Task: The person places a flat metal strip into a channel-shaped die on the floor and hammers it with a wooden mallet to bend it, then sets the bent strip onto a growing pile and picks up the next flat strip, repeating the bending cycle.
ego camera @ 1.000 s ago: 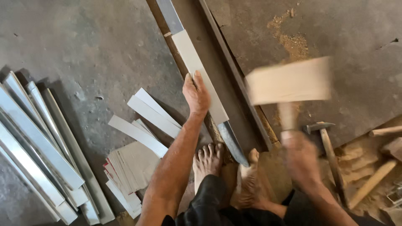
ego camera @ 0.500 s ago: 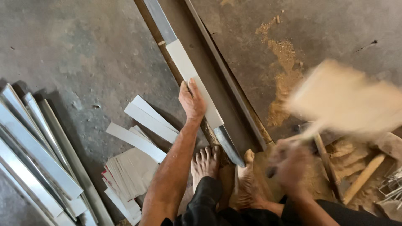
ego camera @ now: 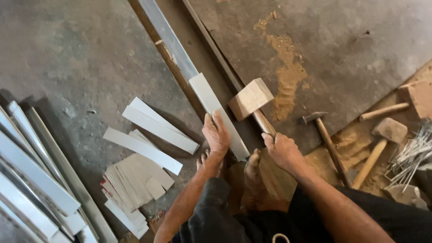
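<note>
My left hand [ego camera: 217,134] presses flat on a grey sheet-metal strip [ego camera: 211,103] that lies along a long metal bar [ego camera: 167,37] on the floor. My right hand [ego camera: 282,150] grips the handle of a wooden mallet [ego camera: 250,99], whose head rests low, just right of the strip. My bare feet [ego camera: 252,180] sit beside the strip's near end.
Cut grey strips [ego camera: 155,122] and a stack of sheet pieces [ego camera: 135,177] lie left of my arm. Long folded metal channels [ego camera: 36,180] lie at far left. A steel hammer [ego camera: 328,139], another wooden mallet [ego camera: 382,135] and a bundle of wires [ego camera: 411,150] lie at right.
The mallet was raised and blurred in mid-swing; it has come down and now rests beside the strip. My left hand has stayed on the strip.
</note>
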